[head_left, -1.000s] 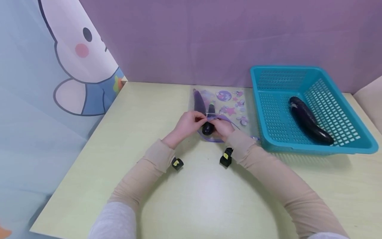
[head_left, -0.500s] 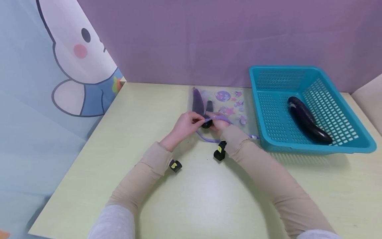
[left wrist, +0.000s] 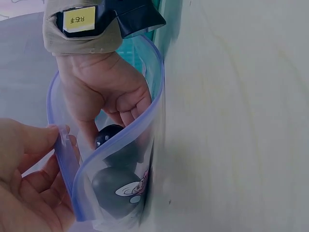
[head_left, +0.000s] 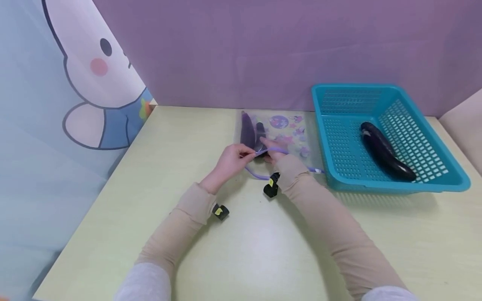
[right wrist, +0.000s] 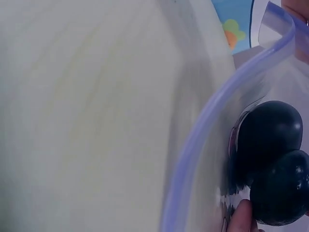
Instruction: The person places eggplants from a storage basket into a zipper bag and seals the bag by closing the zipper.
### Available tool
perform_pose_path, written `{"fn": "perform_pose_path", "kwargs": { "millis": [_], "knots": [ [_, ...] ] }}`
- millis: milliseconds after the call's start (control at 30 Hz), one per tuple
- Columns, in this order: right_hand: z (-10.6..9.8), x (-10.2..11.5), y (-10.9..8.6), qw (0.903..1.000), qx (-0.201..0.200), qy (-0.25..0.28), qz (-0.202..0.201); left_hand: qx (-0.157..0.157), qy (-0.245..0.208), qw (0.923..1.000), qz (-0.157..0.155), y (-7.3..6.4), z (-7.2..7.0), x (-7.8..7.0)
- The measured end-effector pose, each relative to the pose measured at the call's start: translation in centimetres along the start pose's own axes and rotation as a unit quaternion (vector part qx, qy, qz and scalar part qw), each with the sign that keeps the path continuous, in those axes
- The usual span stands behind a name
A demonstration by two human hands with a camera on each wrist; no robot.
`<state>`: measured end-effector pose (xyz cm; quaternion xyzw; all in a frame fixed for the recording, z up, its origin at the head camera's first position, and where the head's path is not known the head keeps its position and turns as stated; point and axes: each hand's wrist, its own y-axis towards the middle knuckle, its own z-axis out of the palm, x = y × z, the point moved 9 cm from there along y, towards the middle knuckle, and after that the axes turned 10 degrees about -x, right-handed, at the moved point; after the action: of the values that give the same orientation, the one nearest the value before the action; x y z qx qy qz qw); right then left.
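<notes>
A clear zip bag (head_left: 279,122) with purple printed pictures and a purple zip edge lies at the back of the table, its mouth spread wide. My left hand (head_left: 234,161) pinches the zip edge (left wrist: 67,157) between thumb and fingers. Through the mouth reaches my right hand (left wrist: 104,89), gripping the rounded end of a dark eggplant (left wrist: 107,134) inside the bag. Another eggplant (head_left: 247,130) lies alongside it in the bag, to the left. In the right wrist view both eggplant ends show side by side, with fingertips (right wrist: 241,217) against the nearer one.
A turquoise plastic basket (head_left: 395,187) stands at the right, close to the bag, with one eggplant (head_left: 385,152) lying in it. A purple cloth (head_left: 233,54) rises behind the table's back edge. Pale tabletop (head_left: 256,242) extends in front of the hands.
My right hand has pushed the eggplant farther into the bag, away from me, and is itself deeper inside. My left hand keeps its pinch on the zip edge.
</notes>
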<state>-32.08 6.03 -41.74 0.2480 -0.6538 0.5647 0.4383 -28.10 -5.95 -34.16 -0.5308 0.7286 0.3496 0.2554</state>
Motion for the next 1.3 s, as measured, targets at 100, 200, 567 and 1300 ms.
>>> {"fn": "perform_pose_path", "kwargs": {
  "millis": [100,200,567,1300],
  "knots": [
    [-0.3,0.2,-0.1,0.9994,-0.015,-0.02,-0.025,-0.006,-0.008,0.9999,0.0,-0.1,0.0,0.3],
    [-0.5,0.3,-0.1,0.9984,-0.023,-0.03,-0.041,-0.012,-0.017,0.9998,-0.002,-0.2,-0.1,0.6],
    [0.0,0.3,-0.4,0.9959,-0.001,-0.079,-0.045,-0.014,-0.035,0.9992,-0.01,-0.3,0.0,0.8],
    [1.1,-2.1,1.6,0.9263,0.237,-0.272,-0.107,-0.006,-0.023,0.9996,-0.012,0.3,-0.7,0.2]
  ]
}}
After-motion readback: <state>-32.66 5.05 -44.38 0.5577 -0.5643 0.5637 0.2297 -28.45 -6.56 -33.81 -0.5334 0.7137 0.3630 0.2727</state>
